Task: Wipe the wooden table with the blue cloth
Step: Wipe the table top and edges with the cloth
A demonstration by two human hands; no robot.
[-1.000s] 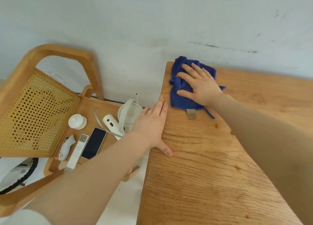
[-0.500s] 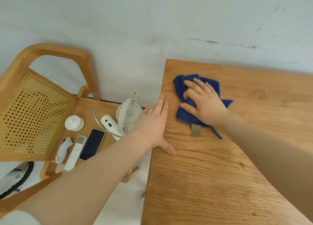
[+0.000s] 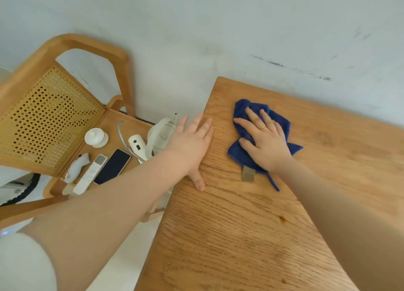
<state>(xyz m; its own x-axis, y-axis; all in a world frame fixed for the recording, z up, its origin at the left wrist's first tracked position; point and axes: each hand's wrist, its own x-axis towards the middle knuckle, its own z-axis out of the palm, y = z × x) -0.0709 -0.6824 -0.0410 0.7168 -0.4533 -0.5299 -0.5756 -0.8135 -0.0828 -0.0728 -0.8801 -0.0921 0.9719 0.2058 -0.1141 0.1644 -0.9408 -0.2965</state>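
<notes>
The right hand point(image 3: 265, 146) lies flat, fingers spread and straight, pressing the blue cloth point(image 3: 277, 121) onto the wooden tabletop point(image 3: 240, 236); its grip is released, not curled round the fabric. The cloth sits near the tabletop's far-left corner, at about one o'clock in the view, a grey tag point(image 3: 248, 173) showing at its near edge; no writing is readable on it. The left hand point(image 3: 192, 144) rests flat on the tabletop's left edge, grip released. At nine o'clock a chair point(image 3: 43, 115) holds a dark phone point(image 3: 112, 166) and a white remote point(image 3: 89, 174).
</notes>
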